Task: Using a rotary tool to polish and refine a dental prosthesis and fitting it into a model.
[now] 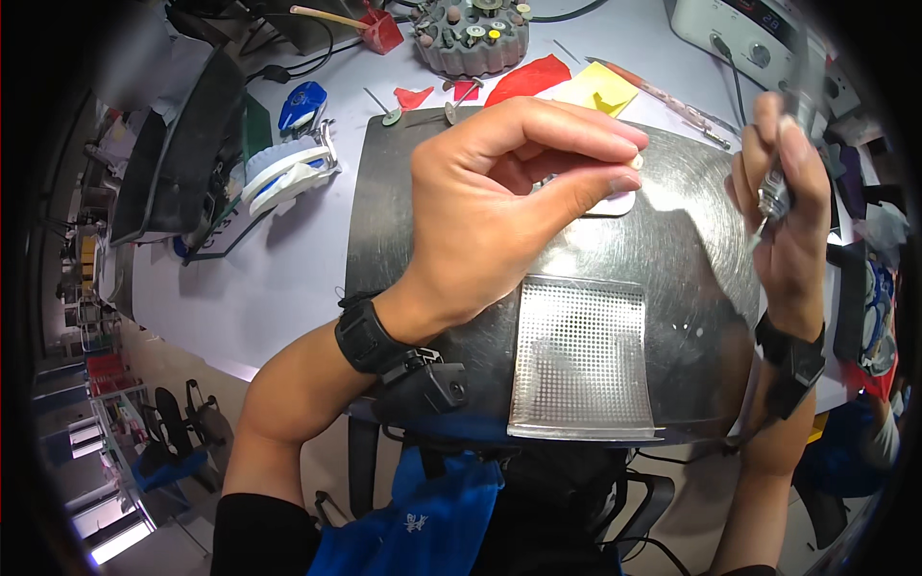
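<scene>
My left hand (480, 192) is closed over the metal work plate (394, 221), pinching a small whitish piece (637, 163) between thumb and fingertips. Its fine shape is too small to make out. Under that thumb lies a flat white thing (615, 204), mostly hidden. To the right, my right hand (792, 211) grips a metal rotary handpiece (773, 196), whose upper part is smeared by motion. A thin bit (758, 233) sticks out of its lower end, apart from the whitish piece. Both wrists wear black straps with small devices.
A perforated metal tray (581, 360) sits at the plate's near edge. Behind the plate are a round bur stand (471, 43), red scraps (528, 79), yellow paper (597, 88) and a pen-like tool (663, 96). A white control box (740, 38) stands far right, a dark bin (178, 144) left.
</scene>
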Motion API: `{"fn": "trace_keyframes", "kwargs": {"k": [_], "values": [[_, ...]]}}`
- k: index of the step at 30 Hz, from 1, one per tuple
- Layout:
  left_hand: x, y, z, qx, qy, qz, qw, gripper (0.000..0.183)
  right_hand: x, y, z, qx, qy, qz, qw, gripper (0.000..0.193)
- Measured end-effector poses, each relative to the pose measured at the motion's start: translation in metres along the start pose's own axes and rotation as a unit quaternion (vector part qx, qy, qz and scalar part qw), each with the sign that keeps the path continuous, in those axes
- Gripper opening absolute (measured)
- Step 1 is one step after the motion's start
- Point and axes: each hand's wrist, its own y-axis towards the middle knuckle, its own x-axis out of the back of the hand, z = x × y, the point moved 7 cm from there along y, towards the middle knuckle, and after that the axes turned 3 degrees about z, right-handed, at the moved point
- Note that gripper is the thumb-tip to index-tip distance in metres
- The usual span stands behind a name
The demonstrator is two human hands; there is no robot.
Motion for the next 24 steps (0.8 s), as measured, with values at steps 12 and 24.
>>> {"fn": "trace_keyframes", "kwargs": {"k": [12,24], "values": [[-0.005,-0.001,-0.003,-0.034,-0.002,0.017,0.999,0.024,-0.043,-0.031,0.018,0.295,-0.091,0.128,0.943,0.023],[-0.006,-0.003,-0.005,-0.036,-0.003,0.030,0.999,0.025,-0.046,-0.032,0.016,0.268,-0.071,0.082,0.957,0.017]]}}
